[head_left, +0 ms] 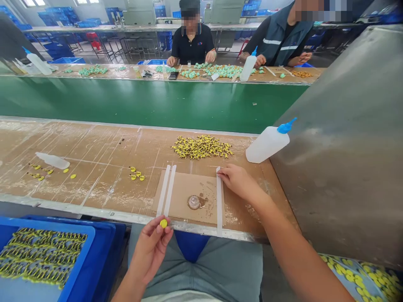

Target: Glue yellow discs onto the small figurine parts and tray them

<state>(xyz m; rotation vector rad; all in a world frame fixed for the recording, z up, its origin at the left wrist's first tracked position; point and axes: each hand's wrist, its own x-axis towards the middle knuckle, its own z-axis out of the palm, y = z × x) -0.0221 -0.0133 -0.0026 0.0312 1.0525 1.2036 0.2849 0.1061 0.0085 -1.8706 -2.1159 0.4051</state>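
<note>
My left hand (153, 245), low in front of the table edge, pinches a small round yellow disc (163, 223) between thumb and fingers. My right hand (237, 181) has its fingers closed at the far end of a white tape strip (219, 201); whatever they grip there is too small to make out. That strip runs along the right side of a cardboard sheet (182, 188). On the sheet sits a small round clear dish (194, 202), with wet spots beside it. Two more tape strips (166, 191) lie along the left side. Beyond is a pile of small yellow-and-dark pieces (201, 147).
A white bottle with a blue nozzle (267, 144) stands by a metal panel (349, 147). Yellow pieces (137, 173) lie at left. A blue crate (90, 239) holds rows of pieces; yellow discs (349, 272) lie lower right. Two people work across the green belt (151, 100).
</note>
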